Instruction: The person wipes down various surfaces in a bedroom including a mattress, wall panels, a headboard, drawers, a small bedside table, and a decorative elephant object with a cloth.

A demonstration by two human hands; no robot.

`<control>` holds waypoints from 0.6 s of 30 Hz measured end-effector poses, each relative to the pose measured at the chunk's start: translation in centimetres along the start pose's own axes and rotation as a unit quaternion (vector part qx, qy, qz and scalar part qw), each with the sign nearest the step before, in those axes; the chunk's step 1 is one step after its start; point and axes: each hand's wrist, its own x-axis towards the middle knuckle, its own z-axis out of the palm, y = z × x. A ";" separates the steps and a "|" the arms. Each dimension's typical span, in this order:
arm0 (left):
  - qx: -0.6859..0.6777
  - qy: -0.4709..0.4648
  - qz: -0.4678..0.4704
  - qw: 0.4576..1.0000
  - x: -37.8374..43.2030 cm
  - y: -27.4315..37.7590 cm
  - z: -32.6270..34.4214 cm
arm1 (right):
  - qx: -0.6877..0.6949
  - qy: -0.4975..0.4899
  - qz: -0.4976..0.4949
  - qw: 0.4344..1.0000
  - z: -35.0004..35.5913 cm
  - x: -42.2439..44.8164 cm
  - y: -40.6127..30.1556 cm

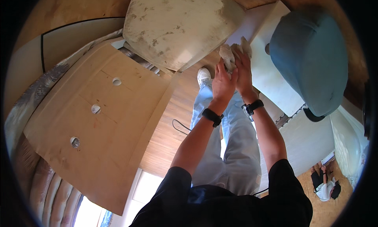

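Both hands are out in front of me at leg height, close together, on a crumpled pale knitted cloth item (227,56), which may be a work glove. My left hand (225,82) grips its lower part, the thumb towards the other hand. My right hand (244,72) lies just to the right, its fingers closed around the upper right part of the pale fabric. Fingers hide some of the fabric, so I cannot tell whether it is one piece or two. A dark band circles each wrist.
On the left stands a tan board (118,117) with three round holes. A stained pale chair back (180,23) is ahead. To the right are a white cabinet-like box (274,73) and a blue-grey upholstered chair (310,61). A dark cable (178,126) lies on the wooden floor (165,132). Another person (324,185) is at lower right.
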 end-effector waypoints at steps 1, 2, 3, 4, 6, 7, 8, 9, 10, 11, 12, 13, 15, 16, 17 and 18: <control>-0.019 0.019 0.001 1.000 0.3 0.1 -0.3 | -0.004 -0.007 -0.007 1.000 0.2 0.2 -0.6; -0.025 0.026 -0.004 0.999 0.5 0.1 -0.8 | 0.038 -0.002 0.024 0.999 0.5 -0.1 -1.5; -0.009 0.003 -0.025 1.000 0.5 0.5 -1.3 | 0.078 0.004 0.056 0.995 0.2 -0.1 -2.2; 0.009 -0.019 -0.045 0.999 0.5 0.8 -1.8 | 0.073 -0.001 0.050 0.996 0.3 -0.2 -2.5; 0.015 0.014 -0.017 1.000 -0.1 0.2 -2.9 | 0.074 -0.003 -0.033 0.997 0.7 -0.3 -2.9; 0.030 0.044 0.013 0.998 -0.2 -1.1 -3.4 | 0.074 -0.006 -0.038 0.997 1.0 0.8 -4.1; 0.039 0.113 0.059 0.991 -0.1 -3.0 -3.7 | 0.095 -0.038 -0.061 0.993 1.7 1.8 -5.4; -0.009 0.133 0.043 0.990 -0.1 -3.2 -4.5 | 0.110 -0.069 -0.076 0.989 2.2 2.6 -6.3; -0.024 0.168 0.012 0.985 0.0 -3.7 -5.2 | 0.102 -0.100 -0.094 0.985 2.8 3.4 -7.4; -0.039 0.201 -0.019 0.979 0.2 -4.2 -5.8 | 0.094 -0.131 -0.112 0.980 3.7 4.1 -8.1; -0.042 0.201 -0.022 0.978 0.6 -4.7 -6.3 | 0.077 -0.167 -0.119 0.976 5.1 4.7 -8.0; 0.008 0.202 -0.029 0.979 1.1 -5.4 -6.8 | 0.076 -0.183 -0.134 0.971 6.4 5.2 -7.8; 0.058 0.203 -0.041 0.977 1.7 -6.4 -6.9 | 0.053 -0.196 -0.124 0.971 8.3 5.4 -7.5; 0.076 0.179 -0.064 0.979 1.9 -6.8 -6.8 | 0.054 -0.202 -0.123 0.970 8.9 5.5 -7.5; 0.093 0.153 -0.087 0.980 2.2 -7.0 -6.5 | 0.012 -0.186 -0.161 0.969 9.4 5.4 -7.3; 0.119 0.154 -0.105 0.975 2.5 -7.1 -6.3 | -0.032 -0.167 -0.194 0.966 9.7 5.5 -6.9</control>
